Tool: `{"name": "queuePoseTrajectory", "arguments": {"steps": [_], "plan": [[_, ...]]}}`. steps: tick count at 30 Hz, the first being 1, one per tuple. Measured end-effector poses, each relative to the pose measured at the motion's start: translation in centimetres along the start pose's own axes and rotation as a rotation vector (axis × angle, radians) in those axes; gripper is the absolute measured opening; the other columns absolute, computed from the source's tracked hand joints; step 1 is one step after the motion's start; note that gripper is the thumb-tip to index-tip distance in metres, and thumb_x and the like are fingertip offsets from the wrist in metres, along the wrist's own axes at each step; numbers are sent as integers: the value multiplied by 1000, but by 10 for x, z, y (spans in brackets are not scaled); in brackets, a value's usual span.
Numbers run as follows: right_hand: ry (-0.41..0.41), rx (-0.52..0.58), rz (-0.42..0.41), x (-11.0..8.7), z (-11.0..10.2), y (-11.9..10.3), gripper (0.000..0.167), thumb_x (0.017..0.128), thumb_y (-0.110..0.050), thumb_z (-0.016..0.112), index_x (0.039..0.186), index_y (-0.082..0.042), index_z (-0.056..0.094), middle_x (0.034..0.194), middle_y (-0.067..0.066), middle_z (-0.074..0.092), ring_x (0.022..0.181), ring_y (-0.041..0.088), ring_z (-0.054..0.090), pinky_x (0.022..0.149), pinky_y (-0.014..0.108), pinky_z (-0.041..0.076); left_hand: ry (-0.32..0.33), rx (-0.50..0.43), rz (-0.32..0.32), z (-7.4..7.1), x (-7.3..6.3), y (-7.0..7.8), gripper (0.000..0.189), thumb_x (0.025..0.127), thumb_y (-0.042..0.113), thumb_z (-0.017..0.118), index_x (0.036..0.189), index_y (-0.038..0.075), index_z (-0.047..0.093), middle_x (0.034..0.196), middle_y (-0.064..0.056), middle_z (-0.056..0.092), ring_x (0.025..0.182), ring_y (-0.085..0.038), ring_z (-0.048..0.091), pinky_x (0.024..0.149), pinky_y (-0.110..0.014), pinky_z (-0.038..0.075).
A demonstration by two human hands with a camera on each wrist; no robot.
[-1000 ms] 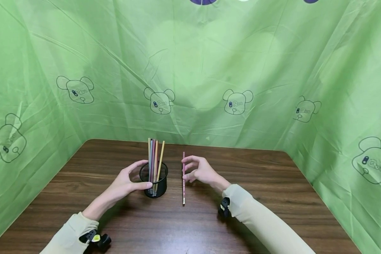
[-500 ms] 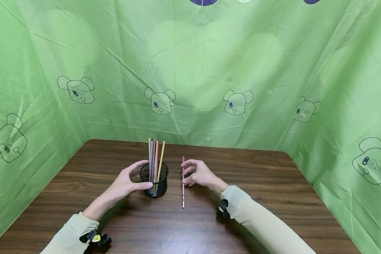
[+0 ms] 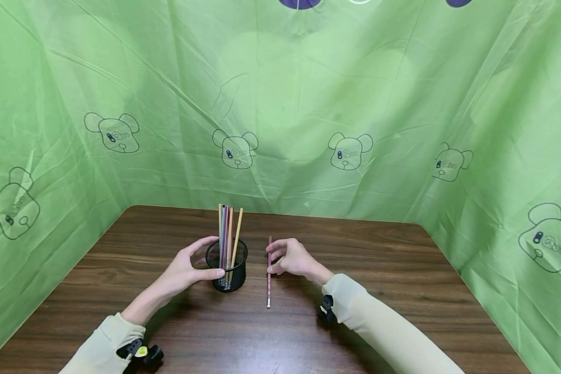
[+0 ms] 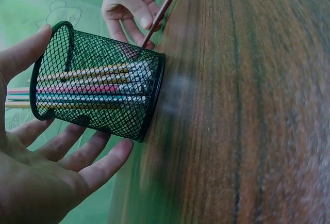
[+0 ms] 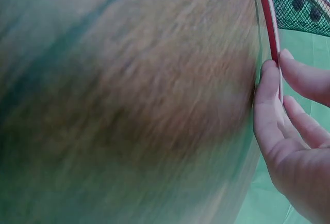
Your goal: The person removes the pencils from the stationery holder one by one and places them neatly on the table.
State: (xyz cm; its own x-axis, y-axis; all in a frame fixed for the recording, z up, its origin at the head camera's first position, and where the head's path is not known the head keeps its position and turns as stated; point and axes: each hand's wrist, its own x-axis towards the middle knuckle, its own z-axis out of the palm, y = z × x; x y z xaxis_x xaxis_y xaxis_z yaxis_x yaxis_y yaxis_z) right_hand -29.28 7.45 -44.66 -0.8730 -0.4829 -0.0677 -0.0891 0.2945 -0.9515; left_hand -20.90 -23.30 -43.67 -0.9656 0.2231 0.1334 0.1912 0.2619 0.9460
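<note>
A black mesh pencil holder (image 3: 236,278) stands upright on the wooden table, with several coloured pencils (image 3: 226,234) in it, their eraser ends down. My left hand (image 3: 183,269) holds the holder from the left, thumb at the rim and fingers round the far side. In the left wrist view, the fingers (image 4: 98,167) are spread along the mesh wall (image 4: 93,53). To the right of the holder, my right hand (image 3: 291,258) pinches a reddish pencil (image 3: 268,291) between thumb and fingers. Its eraser end points toward me. Whether this pencil touches the table, I cannot tell.
The brown wood-grain table (image 3: 383,259) runs back to a green cloth backdrop (image 3: 299,182) with printed bear heads, which also hangs along both sides. Each wrist carries a small black camera strap (image 3: 140,353).
My right hand has moved a little toward me and slightly left, bringing the reddish pencil along. The left hand and the pencil holder have stayed in place.
</note>
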Motion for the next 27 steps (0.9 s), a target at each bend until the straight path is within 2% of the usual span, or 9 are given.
{"name": "queuePoseTrajectory", "arguments": {"steps": [12, 19, 27], "plan": [[4, -14, 29, -1, 4, -2, 48, 74, 17, 84, 120, 11, 71, 98, 19, 69, 63, 21, 72, 60, 38, 62, -4, -1, 3, -1, 1, -1, 82, 87, 20, 88, 158, 14, 46, 157, -17, 48, 139, -45, 50, 108, -57, 40], [19, -175, 22, -1, 11, -12, 40, 71, 16, 84, 110, 9, 75, 94, 20, 69, 59, 16, 69, 56, 36, 61, -2, 2, 0, -1, 0, 0, 82, 87, 21, 88, 158, 14, 46, 158, -17, 47, 139, -45, 49, 108, -58, 40], [23, -308, 11, 1, 11, -10, 38, 72, 7, 92, 107, 3, 80, 88, 9, 71, 54, 12, 63, 50, 31, 57, -4, -2, -1, -2, 1, 0, 82, 88, 20, 87, 158, 13, 46, 157, -18, 48, 140, -45, 49, 108, -57, 40]]}}
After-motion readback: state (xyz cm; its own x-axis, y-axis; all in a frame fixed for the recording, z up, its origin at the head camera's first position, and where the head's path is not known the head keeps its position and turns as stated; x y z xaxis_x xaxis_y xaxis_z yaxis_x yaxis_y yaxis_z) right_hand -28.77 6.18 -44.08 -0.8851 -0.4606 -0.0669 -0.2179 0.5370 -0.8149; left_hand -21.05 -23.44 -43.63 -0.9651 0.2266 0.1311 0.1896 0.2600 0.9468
